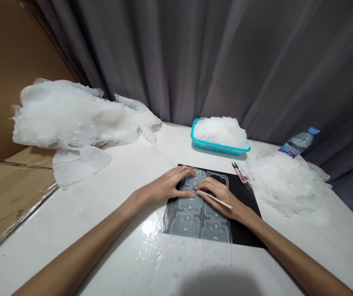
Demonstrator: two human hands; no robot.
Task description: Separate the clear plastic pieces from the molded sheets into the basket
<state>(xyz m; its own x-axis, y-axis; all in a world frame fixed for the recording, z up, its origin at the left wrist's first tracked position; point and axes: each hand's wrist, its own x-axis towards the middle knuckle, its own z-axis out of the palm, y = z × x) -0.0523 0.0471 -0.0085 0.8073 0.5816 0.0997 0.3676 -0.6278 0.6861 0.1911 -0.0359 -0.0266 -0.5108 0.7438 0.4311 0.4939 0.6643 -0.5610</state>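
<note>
2 hands [170,186] [222,196] on 1 clear film sheet [194,213], 1 thin stick [215,199] in right.

Single view, worn on your head: it looks forward and down over your forearms onto the white table [108,193]. Your left hand [170,185] and right hand [219,195] sit just below frame centre, close to the lens. Beyond the hands the view faces a grey curtain [225,61]; left of your left hand, cardboard [6,82] closes the frame. No second view shares the scene.
</note>
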